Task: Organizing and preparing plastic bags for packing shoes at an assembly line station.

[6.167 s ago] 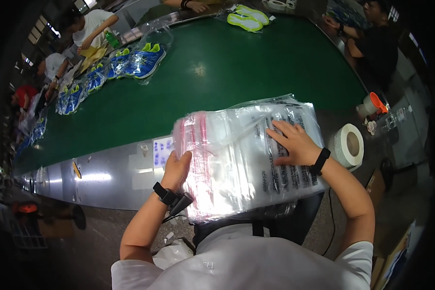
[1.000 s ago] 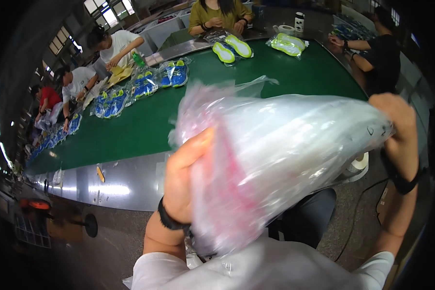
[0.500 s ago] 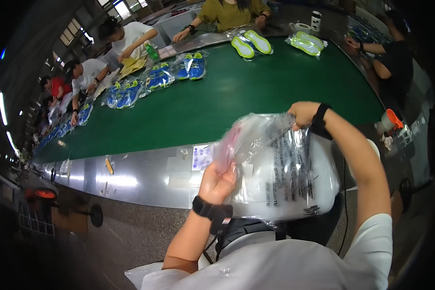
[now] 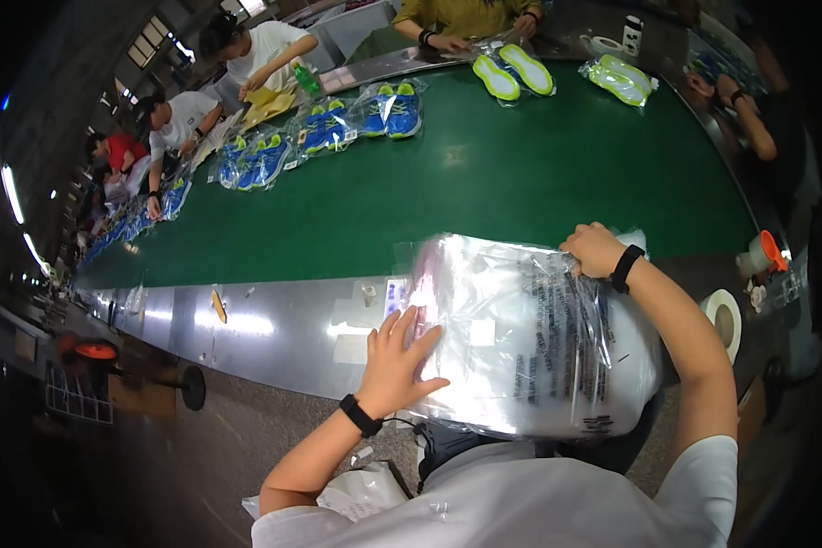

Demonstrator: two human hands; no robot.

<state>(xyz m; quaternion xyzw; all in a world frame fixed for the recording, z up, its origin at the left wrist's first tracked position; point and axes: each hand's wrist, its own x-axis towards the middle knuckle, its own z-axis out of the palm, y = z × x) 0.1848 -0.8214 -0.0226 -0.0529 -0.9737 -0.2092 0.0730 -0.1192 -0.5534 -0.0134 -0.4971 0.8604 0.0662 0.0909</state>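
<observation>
Clear plastic bags (image 4: 511, 338) with dark print lie in a stack before me, over the metal table edge and above my lap. My left hand (image 4: 399, 365) rests on the stack's left side, fingers spread and open, beside a pinkish strip along the plastic. At the far right corner, my right hand (image 4: 597, 250) is closed on the edge of the plastic bags. Past the stack runs a green conveyor belt (image 4: 484, 173) with bagged blue shoes (image 4: 393, 111) along its far side. Bagged pale insoles or soles with lime rims (image 4: 513, 73) lie at the back.
A roll of tape (image 4: 730, 315) stands right of my right forearm, near an orange-and-white cup (image 4: 765, 252). On the metal edge (image 4: 283, 315) at left lies a yellow cutter (image 4: 218, 307). Several people work across the belt; another person's arms (image 4: 744, 114) show at far right.
My left hand has gone from gripping the plastic's left edge to lying spread on it. The bags have come down flatter, and my right hand still holds their far corner.
</observation>
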